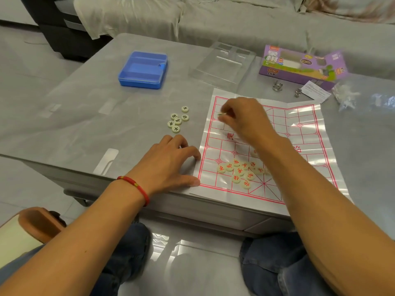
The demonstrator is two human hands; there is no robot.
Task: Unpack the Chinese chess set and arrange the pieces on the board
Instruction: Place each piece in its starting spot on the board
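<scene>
Right hand (pixel 245 118) is reaching over the far-left part of the paper xiangqi board (pixel 303 133), fingertips pinching a small pale piece (pixel 220 114) just above the grid; its marking is too blurred to read. Left hand (pixel 168 165) is resting palm down on the grey table (pixel 85 116), fingers loosely spread, holding nothing, with fingertips and thumb touching the board's left edge. A red cord bracelet (pixel 136 186) is sitting on the left wrist.

6 black-lettered pieces (pixel 177 119) are lying clustered on the table, left of the board and apart from it. Red-lettered pieces (pixel 237 171) are lying heaped on the board's near-left area, partly hidden by the right forearm. Behind: blue plastic case (pixel 142 70), clear lid (pixel 222 63), purple xiangqi box (pixel 299 65), each well apart from the board.
</scene>
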